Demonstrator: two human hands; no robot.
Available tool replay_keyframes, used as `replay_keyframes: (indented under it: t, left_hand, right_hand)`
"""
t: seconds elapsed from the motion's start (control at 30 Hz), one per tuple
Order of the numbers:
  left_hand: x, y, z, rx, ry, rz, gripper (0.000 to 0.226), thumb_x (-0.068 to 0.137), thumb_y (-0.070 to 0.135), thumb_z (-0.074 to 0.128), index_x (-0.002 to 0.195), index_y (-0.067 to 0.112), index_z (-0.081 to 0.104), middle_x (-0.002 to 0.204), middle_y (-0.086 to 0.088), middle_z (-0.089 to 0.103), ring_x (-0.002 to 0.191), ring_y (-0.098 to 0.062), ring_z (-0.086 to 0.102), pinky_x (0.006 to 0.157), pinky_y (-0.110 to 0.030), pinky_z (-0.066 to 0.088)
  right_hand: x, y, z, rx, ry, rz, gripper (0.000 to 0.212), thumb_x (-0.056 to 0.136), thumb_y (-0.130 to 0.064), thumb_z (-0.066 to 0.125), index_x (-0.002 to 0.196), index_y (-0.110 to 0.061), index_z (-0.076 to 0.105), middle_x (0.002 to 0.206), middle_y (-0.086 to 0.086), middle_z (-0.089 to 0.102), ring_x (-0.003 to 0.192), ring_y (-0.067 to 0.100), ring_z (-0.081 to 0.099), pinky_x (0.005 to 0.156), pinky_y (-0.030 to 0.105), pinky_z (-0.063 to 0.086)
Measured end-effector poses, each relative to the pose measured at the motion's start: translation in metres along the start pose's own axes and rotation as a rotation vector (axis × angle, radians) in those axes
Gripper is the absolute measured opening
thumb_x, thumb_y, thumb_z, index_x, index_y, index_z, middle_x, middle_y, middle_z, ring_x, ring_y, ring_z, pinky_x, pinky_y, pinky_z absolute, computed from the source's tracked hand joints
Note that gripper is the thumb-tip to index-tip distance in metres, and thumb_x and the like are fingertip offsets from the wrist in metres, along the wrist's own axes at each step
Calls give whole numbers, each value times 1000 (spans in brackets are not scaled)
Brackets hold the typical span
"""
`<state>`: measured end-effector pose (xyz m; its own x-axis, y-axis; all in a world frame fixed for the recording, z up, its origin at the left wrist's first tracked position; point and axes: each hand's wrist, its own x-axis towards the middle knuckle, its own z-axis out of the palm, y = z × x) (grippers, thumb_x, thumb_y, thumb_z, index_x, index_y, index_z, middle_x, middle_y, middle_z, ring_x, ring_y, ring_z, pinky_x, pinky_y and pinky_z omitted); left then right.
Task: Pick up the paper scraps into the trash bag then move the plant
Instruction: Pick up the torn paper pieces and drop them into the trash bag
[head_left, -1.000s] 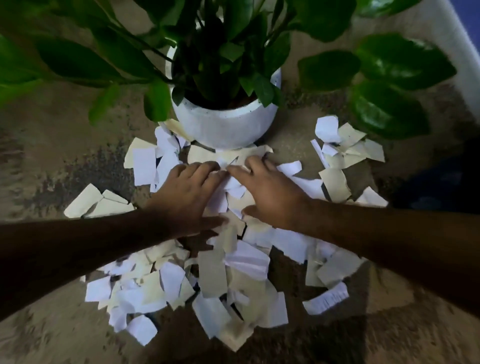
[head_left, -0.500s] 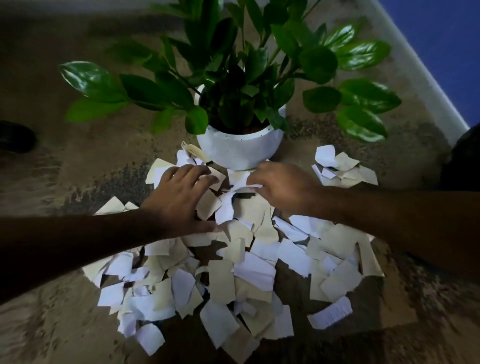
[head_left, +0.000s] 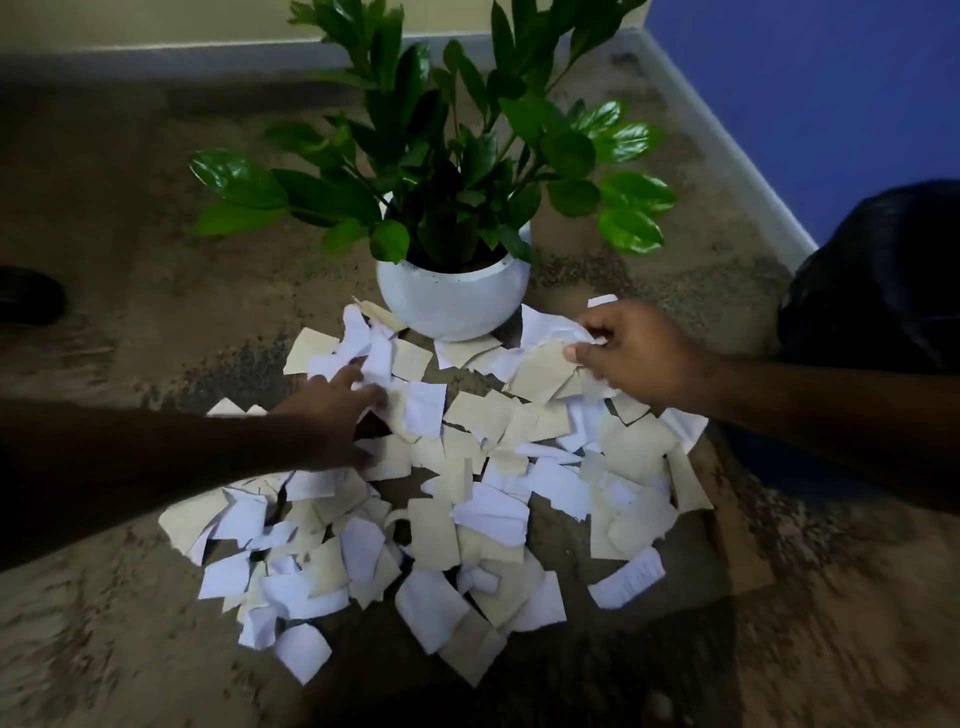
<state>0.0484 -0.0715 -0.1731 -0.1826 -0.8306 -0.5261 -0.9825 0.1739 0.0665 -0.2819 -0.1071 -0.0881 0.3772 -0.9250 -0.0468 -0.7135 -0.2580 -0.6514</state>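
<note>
Right hand (head_left: 636, 353) moved right, now pinching scraps (head_left: 545, 358) nearest the bag (head_left: 878, 280). Left hand (head_left: 332, 410), fingers straight, presses scraps inward for gathering.

Both bare arms reach forward from the lower corners of the view, forearms dark and roughly level. The left hand (head_left: 332, 410) lies low, palm down, fingers stretched forward and slightly spread, pressing flat. The right hand (head_left: 636, 353) sits farther forward and a little higher, knuckles up, its fingers curled and the thumb pinched against them in a grip. The two hands are well apart.
</note>
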Motion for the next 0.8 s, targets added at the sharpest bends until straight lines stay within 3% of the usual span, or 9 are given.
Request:
replay_keyframes:
  t: [0.07, 0.17, 0.27, 0.4, 0.5, 0.63, 0.7, 0.8]
  left_hand:
    - [-7, 4, 3, 8, 25, 32, 54, 72, 38, 78, 118, 32, 50, 131, -5, 42, 114, -31, 46, 88, -40, 50]
    - [-12, 9, 4, -48, 53, 58, 27, 81, 20, 65, 105, 26, 54, 112, -4, 51, 105, -27, 52, 81, -37, 50]
    - [-15, 11, 1, -90, 73, 86, 18, 85, 17, 60, 101, 24, 55, 107, -1, 51, 101, -24, 55, 75, -31, 48]
    - [-18, 12, -7, -28, 127, 132, 41, 76, 39, 73, 109, 27, 52, 119, 0, 47, 102, -21, 51, 82, -34, 49]
    - [-18, 14, -11, -28, 146, 140, 69, 70, 57, 74, 127, 32, 43, 139, -3, 39, 119, -24, 47, 95, -41, 47]
    - [-12, 19, -10, 100, 34, 57, 116, 53, 79, 70, 147, 47, 9, 162, 0, -1, 146, -38, 14, 109, -60, 31]
    - [-6, 18, -3, 93, -49, 24, 128, 45, 81, 71, 145, 54, -4, 161, 6, -18, 147, -42, -2, 106, -70, 24]
    - [-2, 19, 7, 40, -106, 75, 123, 52, 70, 77, 145, 55, -3, 161, 7, -17, 147, -41, -2, 106, -69, 31]
  right_hand:
    - [-8, -3, -5, 12, 7, 14, 17, 85, -9, 69, 74, -21, 65, 52, -30, 60, 56, -12, 58, 51, 6, 40]
    - [-13, -8, -11, 33, 20, 40, 9, 85, -8, 69, 77, -13, 70, 50, -23, 60, 52, -10, 58, 49, 7, 40]
    - [-12, -15, -10, 58, -16, 55, 24, 86, -8, 68, 69, -25, 63, 50, -31, 59, 50, -10, 58, 48, 6, 41]
    - [-6, -16, 0, -8, -160, 89, 13, 86, -13, 69, 74, -9, 70, 55, -8, 59, 47, -4, 55, 45, 10, 38]
    - [2, -8, 9, -114, -373, 110, 16, 84, -17, 69, 71, -9, 68, 63, 0, 58, 57, 8, 52, 57, 27, 40]
    - [12, 6, 25, -318, -593, 70, 18, 83, -18, 68, 71, -5, 65, 88, 16, 65, 88, 28, 61, 79, 40, 49]
    - [15, 13, 36, -408, -627, 16, 17, 81, -19, 67, 70, -7, 64, 98, 20, 66, 104, 34, 59, 87, 44, 48]
    - [13, 23, 53, -473, -646, -25, 22, 83, -24, 65, 93, -5, 69, 107, 15, 66, 112, 34, 56, 92, 43, 47]
